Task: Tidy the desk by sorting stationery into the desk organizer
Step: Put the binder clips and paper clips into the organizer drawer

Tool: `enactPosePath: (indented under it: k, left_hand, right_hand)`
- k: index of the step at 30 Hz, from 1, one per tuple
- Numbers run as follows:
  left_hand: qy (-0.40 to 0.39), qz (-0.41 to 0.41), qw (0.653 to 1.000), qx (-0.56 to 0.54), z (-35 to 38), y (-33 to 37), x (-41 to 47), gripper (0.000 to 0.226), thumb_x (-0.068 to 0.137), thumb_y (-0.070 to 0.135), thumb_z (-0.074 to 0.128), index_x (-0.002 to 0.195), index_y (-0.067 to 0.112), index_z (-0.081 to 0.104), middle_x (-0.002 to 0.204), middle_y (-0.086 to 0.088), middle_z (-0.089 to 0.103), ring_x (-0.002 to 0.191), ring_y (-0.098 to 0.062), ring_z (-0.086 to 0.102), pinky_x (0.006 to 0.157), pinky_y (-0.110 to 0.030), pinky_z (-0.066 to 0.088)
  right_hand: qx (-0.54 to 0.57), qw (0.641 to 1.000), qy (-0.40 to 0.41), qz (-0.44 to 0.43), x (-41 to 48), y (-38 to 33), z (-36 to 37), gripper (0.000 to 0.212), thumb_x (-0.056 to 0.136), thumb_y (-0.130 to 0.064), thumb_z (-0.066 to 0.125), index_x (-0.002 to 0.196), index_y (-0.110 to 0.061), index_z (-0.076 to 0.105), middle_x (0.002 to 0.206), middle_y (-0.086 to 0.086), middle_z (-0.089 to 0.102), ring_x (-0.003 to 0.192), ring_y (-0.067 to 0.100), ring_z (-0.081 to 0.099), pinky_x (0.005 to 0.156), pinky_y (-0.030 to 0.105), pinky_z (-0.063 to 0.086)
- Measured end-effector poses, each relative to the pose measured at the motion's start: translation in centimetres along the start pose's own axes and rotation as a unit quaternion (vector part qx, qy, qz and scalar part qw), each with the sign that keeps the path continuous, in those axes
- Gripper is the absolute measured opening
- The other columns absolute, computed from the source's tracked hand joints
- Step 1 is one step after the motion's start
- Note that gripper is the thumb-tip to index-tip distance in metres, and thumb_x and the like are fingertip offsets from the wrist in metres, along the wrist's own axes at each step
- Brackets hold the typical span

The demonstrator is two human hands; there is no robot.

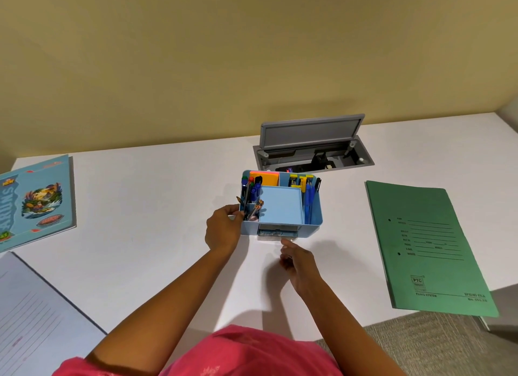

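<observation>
While the left hand (222,229) gripped the organizer (280,207), the right hand (298,262) hovered, fingers (287,245) loosely curled, before its drawer (273,233); shutting it seemed next.

The white desk (157,196) carries a blue organizer (316,218) at its middle, filled with pens and sticky notes, just in front of a grey cable hatch (311,134) set into the top with its lid raised. A green file (426,246) lies flat well to the right, its near corner hanging over the desk's front edge. On the left, a blue picture-covered book (36,201) lies by the far corner, and a lined notebook (36,314) lies nearer, just apart from it.
</observation>
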State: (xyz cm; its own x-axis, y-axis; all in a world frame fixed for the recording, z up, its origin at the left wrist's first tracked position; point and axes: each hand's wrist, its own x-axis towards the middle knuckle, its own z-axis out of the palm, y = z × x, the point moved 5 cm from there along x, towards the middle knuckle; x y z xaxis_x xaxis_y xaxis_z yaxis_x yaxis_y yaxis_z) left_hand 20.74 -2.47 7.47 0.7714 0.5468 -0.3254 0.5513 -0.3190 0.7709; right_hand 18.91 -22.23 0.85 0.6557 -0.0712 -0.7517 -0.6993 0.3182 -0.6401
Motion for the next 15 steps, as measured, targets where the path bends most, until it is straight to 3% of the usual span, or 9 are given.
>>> enactPosePath:
  k: [8,15]
  left_hand:
    - [-0.004,-0.002,1.000,0.007,0.0,0.0,0.1,0.030,0.090,0.030,0.059,0.118,0.022,0.065,0.119,-0.001,0.066,0.109,-0.023,0.060,0.083,-0.035,0.048]
    - [-0.008,-0.007,1.000,0.010,0.1,-0.2,0.1,0.029,0.090,0.032,0.058,0.118,0.025,0.064,0.118,0.001,0.066,0.108,-0.023,0.059,0.081,-0.034,0.046]
  right_hand:
    - [0.009,1.000,-0.029,0.004,0.4,-0.8,1.6,0.019,0.085,0.009,0.050,0.099,0.001,0.060,0.060,0.006,0.041,0.055,0.015,0.037,0.056,0.026,0.035]
    - [0.012,1.000,-0.002,0.020,0.3,-0.4,0.9,0.027,0.087,0.008,0.052,0.111,-0.002,0.060,0.075,0.010,0.052,0.063,0.019,0.046,0.058,0.026,0.041]
